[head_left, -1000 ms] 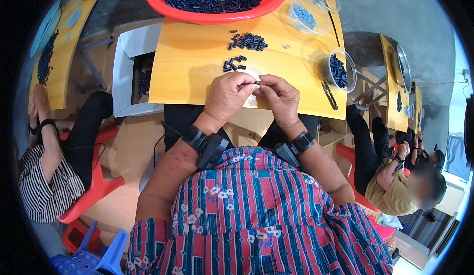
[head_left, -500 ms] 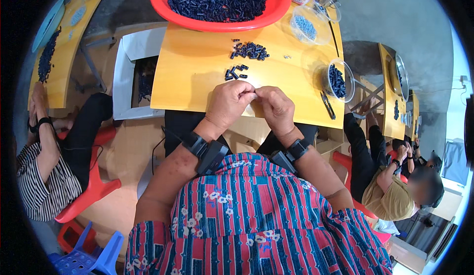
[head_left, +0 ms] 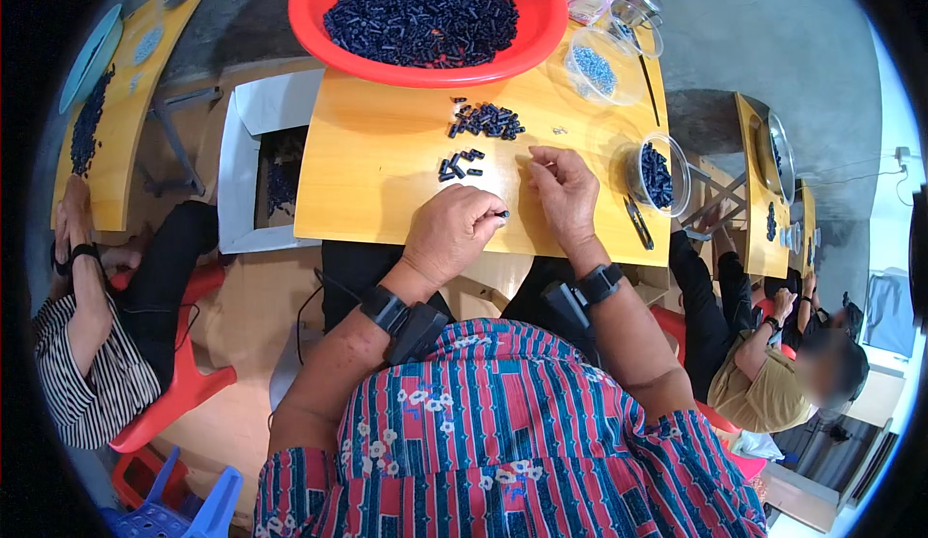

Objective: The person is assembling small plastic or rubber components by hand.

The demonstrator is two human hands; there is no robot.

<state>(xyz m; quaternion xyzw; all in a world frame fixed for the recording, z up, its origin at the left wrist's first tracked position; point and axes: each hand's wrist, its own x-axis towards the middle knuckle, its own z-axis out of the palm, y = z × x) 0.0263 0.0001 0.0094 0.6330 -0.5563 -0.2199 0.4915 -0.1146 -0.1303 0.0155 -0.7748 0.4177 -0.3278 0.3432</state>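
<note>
Over the near edge of the yellow table, my left hand (head_left: 450, 232) pinches a small black cylindrical piece (head_left: 503, 215) between thumb and fingertips. To the right of it, my right hand (head_left: 565, 200) is raised with thumb and fingers apart, and nothing shows between them. Just beyond my left hand lies a small group of black cylindrical pieces (head_left: 460, 165). A larger pile of the same pieces (head_left: 491, 121) sits behind that. Tiny shiny parts (head_left: 559, 131) rest on the table beyond my right hand.
A red basin (head_left: 300, 18) full of dark pieces stands at the back. On the right are a clear tub of dark pieces (head_left: 656, 174), a clear tub of small silvery parts (head_left: 592, 71) and a dark slim tool (head_left: 639, 224). A white box (head_left: 243, 190) adjoins the left edge. Co-workers sit at both sides.
My hands, together before, are now apart. The right hand has moved right and away from me, its fingers opened, while the left keeps the black piece, whose end now shows.
</note>
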